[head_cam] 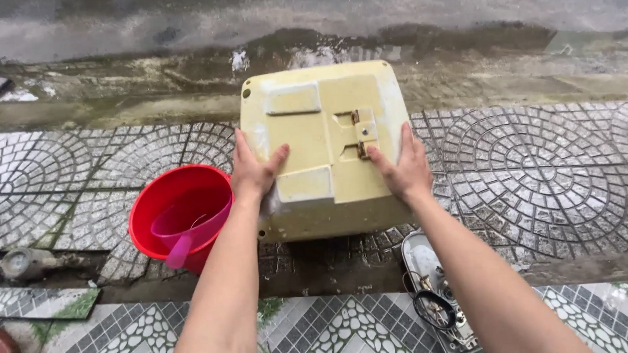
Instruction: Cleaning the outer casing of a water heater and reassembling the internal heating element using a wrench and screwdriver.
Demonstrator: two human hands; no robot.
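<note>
1. Forearms fill the near frame; under them, patterned tiled floor.
2. Far left: red bucket with a pink scoop inside, on wet paving.
3. My left hand lies flat, fingers spread, on the cream plastic housing, left edge.
4. Housing sits upended on the paving, centre frame, metal hinge bracket in the middle.
5. My right hand is flat on the right side, not gripping.
6. Judgement: rigid, light shell, wet so slippery; grip the side edges, not the bracket.
7. Lower right: grey part with black ring.
</note>
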